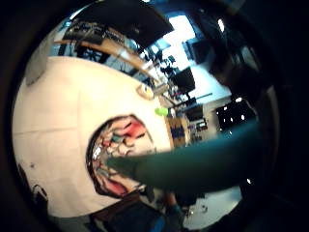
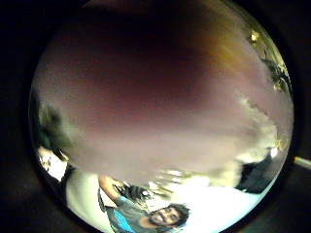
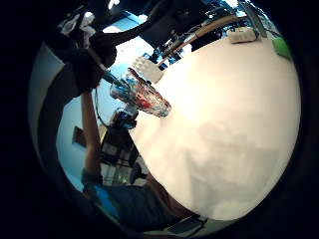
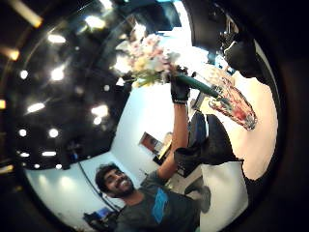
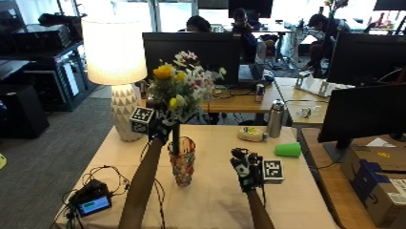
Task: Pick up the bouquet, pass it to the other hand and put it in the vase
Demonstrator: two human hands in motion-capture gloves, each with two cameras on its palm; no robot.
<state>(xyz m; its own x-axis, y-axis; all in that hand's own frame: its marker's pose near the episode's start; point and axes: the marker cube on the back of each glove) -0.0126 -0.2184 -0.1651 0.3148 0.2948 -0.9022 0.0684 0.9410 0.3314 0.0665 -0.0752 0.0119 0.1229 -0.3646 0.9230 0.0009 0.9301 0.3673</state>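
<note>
Bouquet of yellow, white and pale pink flowers with green leaves [image 5: 181,86]; its stems wrapped in dark green. Black-gloved left hand [image 5: 160,128], black-gloved right hand [image 5: 246,171]. Clear glass vase [image 5: 182,161] patterned with red, blue and dark blotches over the whole wall. Worktop under a cream-white cloth [image 5: 216,200]. White table lamp [image 5: 115,71], shade plain cream, ceramic base with a raised triangle pattern. Bright green plastic cup [image 5: 288,149] lying on the cloth. Silver metal bottle [image 5: 275,118], dark cap.

Overhead-rear cam + palm cams, shared vase [image 5: 182,160]
</note>
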